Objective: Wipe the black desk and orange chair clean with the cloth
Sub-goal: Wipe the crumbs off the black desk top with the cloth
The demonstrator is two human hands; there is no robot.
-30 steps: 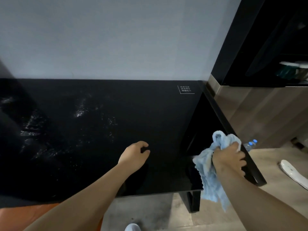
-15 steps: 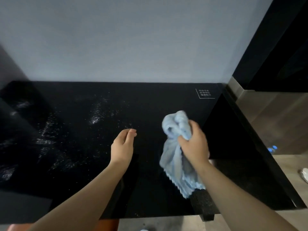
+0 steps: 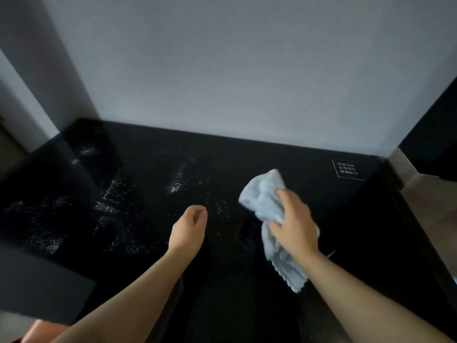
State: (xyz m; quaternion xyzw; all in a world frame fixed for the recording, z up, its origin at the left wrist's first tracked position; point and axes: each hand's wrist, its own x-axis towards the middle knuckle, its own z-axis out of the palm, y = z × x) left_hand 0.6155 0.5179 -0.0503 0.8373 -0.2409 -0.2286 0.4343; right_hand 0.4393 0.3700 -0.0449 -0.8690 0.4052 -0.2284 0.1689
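The black desk (image 3: pixel 148 243) fills the lower view, its glossy top speckled with white dust (image 3: pixel 176 184) across the left and middle. My right hand (image 3: pixel 293 225) grips a bunched light-blue cloth (image 3: pixel 263 194) just above the desk, right of centre, with the cloth's tail hanging down past my wrist. My left hand (image 3: pixel 189 227) hovers over the desk's middle with its fingers loosely curled and nothing in it. A sliver of the orange chair (image 3: pixel 37 330) shows at the bottom left corner.
A grey wall (image 3: pixel 222 70) rises straight behind the desk. A small white printed label (image 3: pixel 347 169) sits on the desk's back right corner. Dark cabinetry (image 3: pixel 435 134) and wood flooring (image 3: pixel 430 204) lie beyond the desk's right edge.
My right hand carried the cloth from the desk's right edge to over the top, right of centre. My left hand lifted and loosened. The camera turned left and tilted up.
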